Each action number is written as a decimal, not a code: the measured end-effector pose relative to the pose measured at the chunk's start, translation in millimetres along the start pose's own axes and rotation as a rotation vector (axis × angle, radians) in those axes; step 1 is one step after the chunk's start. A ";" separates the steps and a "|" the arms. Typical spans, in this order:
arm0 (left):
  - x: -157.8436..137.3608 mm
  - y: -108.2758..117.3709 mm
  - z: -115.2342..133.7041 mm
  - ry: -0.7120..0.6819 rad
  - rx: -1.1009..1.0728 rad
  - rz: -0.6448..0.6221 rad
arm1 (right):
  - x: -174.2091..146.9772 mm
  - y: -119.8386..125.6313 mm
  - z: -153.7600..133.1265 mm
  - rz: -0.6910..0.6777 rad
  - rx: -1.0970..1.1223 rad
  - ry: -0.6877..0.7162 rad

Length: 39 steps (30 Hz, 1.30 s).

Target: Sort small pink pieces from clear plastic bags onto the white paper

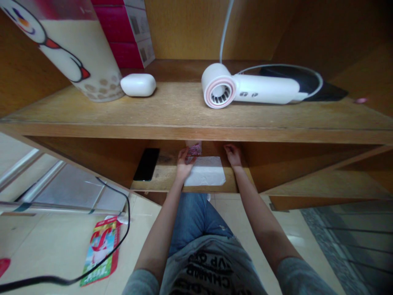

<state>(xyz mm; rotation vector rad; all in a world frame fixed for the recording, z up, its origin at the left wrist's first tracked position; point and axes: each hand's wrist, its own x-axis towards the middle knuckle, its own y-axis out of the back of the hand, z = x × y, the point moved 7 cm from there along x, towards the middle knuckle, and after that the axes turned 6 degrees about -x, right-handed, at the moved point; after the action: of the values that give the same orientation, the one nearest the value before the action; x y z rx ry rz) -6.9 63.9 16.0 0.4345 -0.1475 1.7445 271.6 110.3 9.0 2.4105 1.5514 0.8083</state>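
Note:
On the lower shelf, my left hand (184, 164) grips the left side of a small clear bag of pink beads (195, 150), its thumb along the lower edge. A white sheet of paper (205, 172) lies flat just below and right of that hand. My right hand (233, 156) is at the right side of the same shelf, apart from the bag. Its fingers are curled with the tips together, and anything between them is too small to make out. A black phone (147, 164) lies to the left of my left hand.
The upper shelf (172, 116) overhangs my hands. On it stand a drink cup (82, 53), pink boxes (124, 37), a white earbud case (138, 85) and a white hair dryer (260, 88) with a cord. A black cable (128, 213) hangs at left above a colourful package (101, 250).

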 end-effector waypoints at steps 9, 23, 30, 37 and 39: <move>-4.2 16.4 24.7 -0.067 0.008 0.146 | 0.9 -2.1 3.7 0.010 0.007 0.006; -5.4 36.0 2.0 0.108 -0.429 0.418 | -2.7 -2.9 -18.0 -0.013 -0.073 0.108; -0.3 20.0 -10.2 0.289 -0.817 0.281 | -13.5 -25.0 -57.8 -0.210 0.018 0.045; 0.1 14.3 -8.7 0.374 -0.963 0.185 | -43.3 -60.3 -79.4 -0.689 0.178 -0.268; 0.3 14.3 -9.1 0.379 -0.989 0.173 | -49.7 -62.7 -78.9 -0.710 0.169 -0.295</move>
<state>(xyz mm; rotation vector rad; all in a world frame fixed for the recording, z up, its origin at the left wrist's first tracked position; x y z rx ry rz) -22.7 63.9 9.7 -0.6381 -0.7423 1.6591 165.1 82.8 32.0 1.7296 2.1762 0.1782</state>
